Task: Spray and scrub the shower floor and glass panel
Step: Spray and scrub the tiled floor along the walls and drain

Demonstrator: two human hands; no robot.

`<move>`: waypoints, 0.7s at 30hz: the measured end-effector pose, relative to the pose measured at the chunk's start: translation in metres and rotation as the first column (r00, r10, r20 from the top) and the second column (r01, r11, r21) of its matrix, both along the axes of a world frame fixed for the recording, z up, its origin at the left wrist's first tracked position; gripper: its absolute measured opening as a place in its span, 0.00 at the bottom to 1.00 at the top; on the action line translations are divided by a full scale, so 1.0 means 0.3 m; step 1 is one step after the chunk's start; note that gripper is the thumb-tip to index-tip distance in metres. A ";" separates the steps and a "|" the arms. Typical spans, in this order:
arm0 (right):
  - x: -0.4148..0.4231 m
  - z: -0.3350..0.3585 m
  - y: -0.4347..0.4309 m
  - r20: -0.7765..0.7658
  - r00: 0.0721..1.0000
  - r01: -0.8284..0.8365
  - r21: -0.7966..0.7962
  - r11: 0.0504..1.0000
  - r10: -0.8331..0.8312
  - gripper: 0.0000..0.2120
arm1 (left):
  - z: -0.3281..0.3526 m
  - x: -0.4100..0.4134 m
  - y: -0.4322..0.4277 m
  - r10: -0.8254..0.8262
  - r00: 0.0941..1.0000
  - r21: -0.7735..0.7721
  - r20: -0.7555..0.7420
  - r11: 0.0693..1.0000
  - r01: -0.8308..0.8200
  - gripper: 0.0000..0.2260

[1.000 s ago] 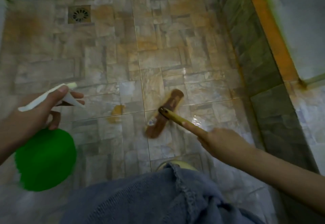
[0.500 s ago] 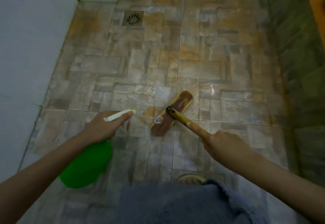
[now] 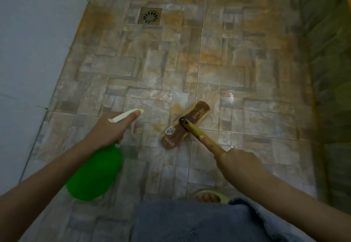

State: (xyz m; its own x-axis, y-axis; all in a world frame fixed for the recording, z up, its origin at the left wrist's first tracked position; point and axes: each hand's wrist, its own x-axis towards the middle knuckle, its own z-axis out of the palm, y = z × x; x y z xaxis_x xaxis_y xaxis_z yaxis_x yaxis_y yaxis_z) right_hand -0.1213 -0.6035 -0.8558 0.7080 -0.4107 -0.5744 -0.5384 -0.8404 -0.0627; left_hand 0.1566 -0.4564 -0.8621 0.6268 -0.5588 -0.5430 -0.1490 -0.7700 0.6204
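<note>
My left hand point(image 3: 110, 129) grips a green spray bottle point(image 3: 95, 173) by its white trigger head, the nozzle aimed at the floor ahead. My right hand point(image 3: 237, 163) holds the yellow handle of a scrub brush point(image 3: 187, 124), index finger stretched along the handle. The brown brush head lies flat on the stone-pattern shower floor point(image 3: 237, 70), tilted diagonally, just right of the nozzle. A wet, brownish patch shows around the brush. The glass panel is not in view.
A square floor drain point(image 3: 151, 16) sits at the far left of the floor. White tiled walls point(image 3: 34, 42) bound the left and far sides. A dark raised curb point(image 3: 328, 70) runs along the right. My sandalled foot point(image 3: 209, 196) stands below the brush.
The view swung left, so the orange frame and glass at the right left the picture. My left hand with the bottle moved right, closer to the brush. The brush stayed in place.
</note>
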 end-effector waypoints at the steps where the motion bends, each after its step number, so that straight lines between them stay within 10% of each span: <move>1: 0.052 -0.009 0.011 0.034 0.999 -0.001 0.003 1.000 0.001 0.42 | 0.012 0.016 0.004 0.006 1.000 -0.028 -0.010 1.000 -0.006 0.27; 21: 0.237 -0.032 0.040 0.142 0.990 0.002 0.058 0.998 -0.011 0.41 | 0.090 0.158 0.097 0.266 0.960 -0.316 -0.084 0.907 -0.279 0.13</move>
